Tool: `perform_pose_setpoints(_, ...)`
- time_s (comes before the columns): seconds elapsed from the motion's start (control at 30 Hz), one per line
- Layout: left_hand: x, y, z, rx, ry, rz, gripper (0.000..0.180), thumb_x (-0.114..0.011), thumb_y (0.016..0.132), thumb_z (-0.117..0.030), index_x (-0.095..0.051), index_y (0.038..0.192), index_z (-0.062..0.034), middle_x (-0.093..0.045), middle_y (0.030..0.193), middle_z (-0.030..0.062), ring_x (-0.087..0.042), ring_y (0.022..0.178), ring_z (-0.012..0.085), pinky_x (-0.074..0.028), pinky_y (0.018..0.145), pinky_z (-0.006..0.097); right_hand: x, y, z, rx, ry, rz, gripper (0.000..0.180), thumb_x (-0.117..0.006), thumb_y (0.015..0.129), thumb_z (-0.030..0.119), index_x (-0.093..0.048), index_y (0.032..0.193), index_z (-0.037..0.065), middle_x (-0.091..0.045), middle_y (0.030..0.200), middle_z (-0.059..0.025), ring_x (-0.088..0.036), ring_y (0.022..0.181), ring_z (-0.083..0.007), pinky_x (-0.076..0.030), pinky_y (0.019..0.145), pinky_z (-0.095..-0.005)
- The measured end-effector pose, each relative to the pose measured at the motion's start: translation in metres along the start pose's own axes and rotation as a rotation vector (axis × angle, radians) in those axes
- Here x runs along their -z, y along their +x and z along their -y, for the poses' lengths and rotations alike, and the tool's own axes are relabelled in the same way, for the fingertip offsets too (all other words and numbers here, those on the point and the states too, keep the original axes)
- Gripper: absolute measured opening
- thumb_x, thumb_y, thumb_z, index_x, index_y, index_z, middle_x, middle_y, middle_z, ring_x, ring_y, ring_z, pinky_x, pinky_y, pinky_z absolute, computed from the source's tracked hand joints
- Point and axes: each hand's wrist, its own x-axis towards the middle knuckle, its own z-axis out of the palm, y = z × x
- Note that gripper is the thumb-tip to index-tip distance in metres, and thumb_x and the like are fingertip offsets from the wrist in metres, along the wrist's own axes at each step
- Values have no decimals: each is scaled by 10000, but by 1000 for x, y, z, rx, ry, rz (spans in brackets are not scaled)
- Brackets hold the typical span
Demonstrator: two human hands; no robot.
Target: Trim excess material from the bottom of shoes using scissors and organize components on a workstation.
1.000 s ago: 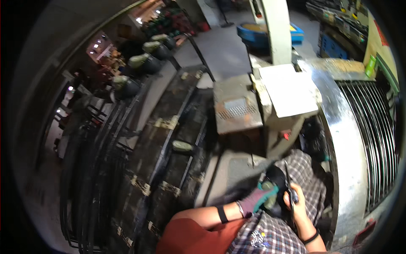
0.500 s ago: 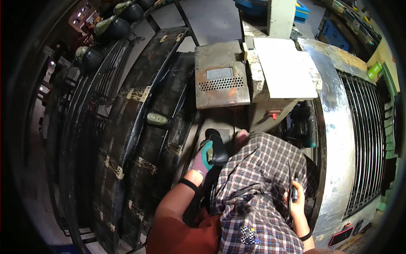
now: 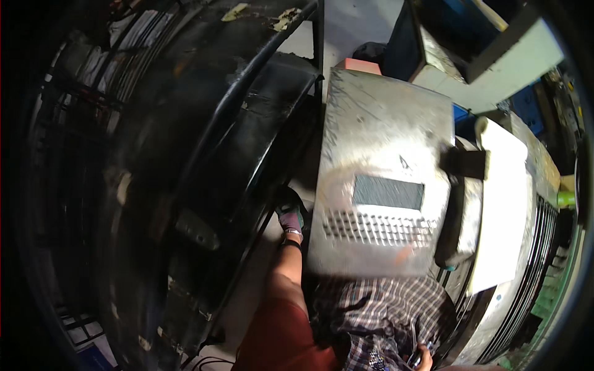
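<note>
My left hand [image 3: 291,220], in a purple and green glove, reaches down to the left of a metal machine cover. Its fingers are closed round a black shoe [image 3: 287,198], which is dark and partly hidden in shadow. Low in the view, over my checked apron [image 3: 383,303], my right hand [image 3: 424,358] is bare and only partly visible. A slim tool [image 3: 416,350] with a dark handle is in its grip; I cannot make out its exact kind.
The metal cover [image 3: 387,136], with a dark rectangular pad [image 3: 388,192] and rows of holes, stands close before me. On the left run long black rack shelves [image 3: 204,167]; an olive shoe last [image 3: 197,230] lies there. A white sheet [image 3: 504,204] drapes the machine's right side.
The view has swung left and closer to the metal cover. My left hand has moved forward and down beside it with the shoe. My right hand stays low over the apron.
</note>
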Motion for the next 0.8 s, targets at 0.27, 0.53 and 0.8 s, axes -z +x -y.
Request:
perform_pose_setpoints(0.27, 14, 150, 103, -295, 1091, -287, 344, -628, 834, -189, -572, 1157, -87, -653, 997, 148, -629, 886, 307, -511, 795, 387, -9, 40, 37, -551, 146, -54, 324, -632, 860, 142, -593, 1163, 34, -575, 991, -63, -577, 890, -202, -495, 807, -269)
perform_pose_setpoints(0.53, -9, 193, 130, -309, 1139, -290, 352, -621, 839, -199, -577, 1164, -73, -652, 1008, 175, -629, 915, 324, -509, 805, 399, -17, 45, 45, -679, 240, -93, 315, -633, 864, 158, -601, 1154, 38, -575, 985, -57, -578, 890, -205, -494, 807, -267)
perform_pose_setpoints(0.8, 57, 50, 98, -175, 2326, -251, 363, -613, 843, -210, -582, 1172, -58, -651, 1019, 203, -630, 944, 342, -508, 815, 412, -17, 22, 29, -657, 386, -143, 307, -633, 868, 174, -609, 1144, 43, -576, 978, -52, -579, 890, -208, -492, 807, -266)
